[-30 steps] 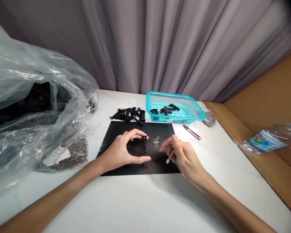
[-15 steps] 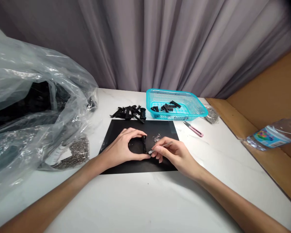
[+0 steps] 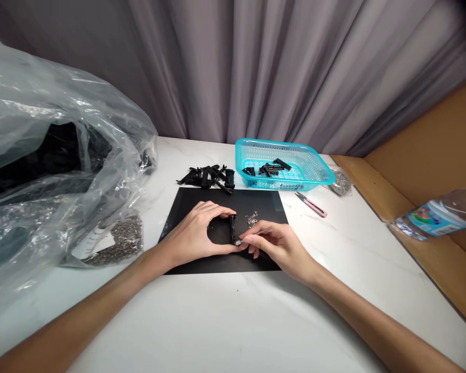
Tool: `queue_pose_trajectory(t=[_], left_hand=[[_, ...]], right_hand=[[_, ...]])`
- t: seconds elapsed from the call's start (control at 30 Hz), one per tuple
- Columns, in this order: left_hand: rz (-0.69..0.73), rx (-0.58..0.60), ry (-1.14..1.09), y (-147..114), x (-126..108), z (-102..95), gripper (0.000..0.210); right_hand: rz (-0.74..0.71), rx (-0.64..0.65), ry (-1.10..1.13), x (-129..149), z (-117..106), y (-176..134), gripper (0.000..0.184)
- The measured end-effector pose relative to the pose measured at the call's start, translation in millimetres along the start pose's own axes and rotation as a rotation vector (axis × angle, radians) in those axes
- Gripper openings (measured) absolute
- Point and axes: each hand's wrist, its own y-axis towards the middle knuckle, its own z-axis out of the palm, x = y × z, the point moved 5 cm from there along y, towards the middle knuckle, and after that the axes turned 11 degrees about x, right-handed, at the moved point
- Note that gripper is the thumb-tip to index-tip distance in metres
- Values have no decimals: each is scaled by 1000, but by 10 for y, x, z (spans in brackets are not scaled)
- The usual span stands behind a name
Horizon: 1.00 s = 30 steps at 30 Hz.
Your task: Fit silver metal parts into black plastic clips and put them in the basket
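Between the thumb and fingers of my left hand [image 3: 196,233] a narrow black plastic part [image 3: 232,229] is held by its two ends, over a black mat [image 3: 217,263]. My right hand [image 3: 275,246] pinches a thin, pen-like metal tool [image 3: 264,230]. Its pale tip meets the near end of the black part, close to my left thumb; what exactly it touches there is too small to tell. Just beyond my right fingers, a little heap of small silvery metal pieces [image 3: 251,218] lies on the mat.
Behind the mat are a pile of black plastic parts [image 3: 205,177] and a turquoise basket [image 3: 291,185] holding more. Pink-handled thread snips [image 3: 311,204] lie at right, near a bag of metal pieces [image 3: 340,184]. A big clear bag [image 3: 112,103], another metal-filled bag [image 3: 126,241] and a bottle [image 3: 431,220] flank the workplace.
The view has shifted slightly. Both hands keep their holds, and the tool's tip has moved only a little against the near end of the black part.
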Motion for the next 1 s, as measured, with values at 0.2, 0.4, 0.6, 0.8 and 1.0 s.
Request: queue_pose_trajectory(t=[0.2, 0.4, 0.6, 0.8, 1.0], left_hand=[[65, -30, 33, -5, -5, 18, 55], [108, -67, 43, -4, -7, 21, 52], [89, -54, 37, 18, -5, 21, 51], [113, -23, 49, 12, 11, 6, 55], [132, 18, 115, -14, -1, 28, 58]], right_hand=[[-16, -62, 13, -55, 16, -8, 29], [-6, -61, -10, -34, 47, -17, 33], [17, -30, -11, -21, 83, 14, 35], [-176, -264, -418, 189, -237, -35, 40], [-166, -176, -844, 55, -542, -8, 31]])
